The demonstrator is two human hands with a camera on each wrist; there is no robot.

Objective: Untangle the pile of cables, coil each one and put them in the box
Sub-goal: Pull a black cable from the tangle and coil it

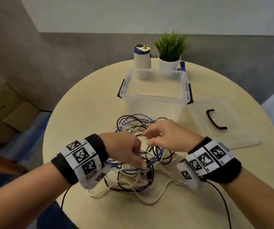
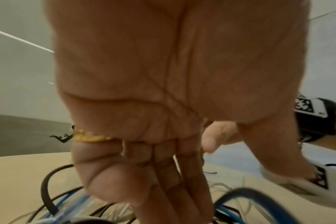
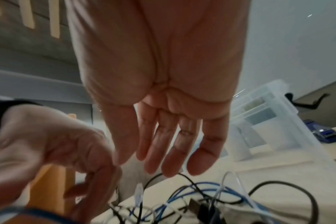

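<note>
Table (image 1: 86,100): round, pale matte wood; head view.
Cables (image 1: 133,123): thin black, blue and white loops tangled before the box (image 1: 156,95), clear rectangular plastic.
Left hand (image 1: 124,146): fingers reach down into the strands; grip uncertain.
Left wrist view: fingers (image 2: 163,174) extended, blurred cords below.
Right wrist view: right hand (image 3: 163,91) slack, fingers straight above the tangle.

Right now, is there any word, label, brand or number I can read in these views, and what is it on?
No text can be read.
Left wristband: square black-and-white marker codes with tiny characters beside them, too small to read.
Right wristband: the same kind of codes and tiny print, also unreadable.
White canister, clear box and plant pot: no lettering visible.
</note>
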